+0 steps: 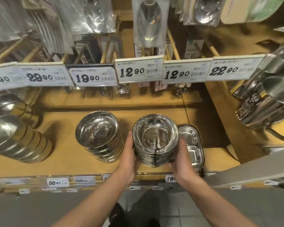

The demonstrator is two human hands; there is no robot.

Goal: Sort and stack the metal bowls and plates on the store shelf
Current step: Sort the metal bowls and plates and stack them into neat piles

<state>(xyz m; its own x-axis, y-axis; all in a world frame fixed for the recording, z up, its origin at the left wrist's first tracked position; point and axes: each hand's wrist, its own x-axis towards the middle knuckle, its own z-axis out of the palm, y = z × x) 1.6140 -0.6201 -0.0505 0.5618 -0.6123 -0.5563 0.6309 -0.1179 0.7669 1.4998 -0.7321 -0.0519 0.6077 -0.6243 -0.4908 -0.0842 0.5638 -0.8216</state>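
Note:
A stack of round metal plates [155,136] stands near the front edge of the wooden shelf [64,164], at the centre. My left hand [129,154] presses against its left side and my right hand [180,158] cups its right side, so both hold the stack. To the left stands a second stack of shiny round bowls [98,135]. Just right of the held stack lie divided rectangular metal trays [191,141], partly hidden by my right hand. Larger metal bowls [15,136] are stacked at the far left.
Price tags [138,71] run along a rail above the shelf, with packaged spoons and cutlery [147,22] hanging behind them. Metal containers [266,95] crowd the right side. More price labels [57,182] line the shelf's front edge. Grey floor lies below.

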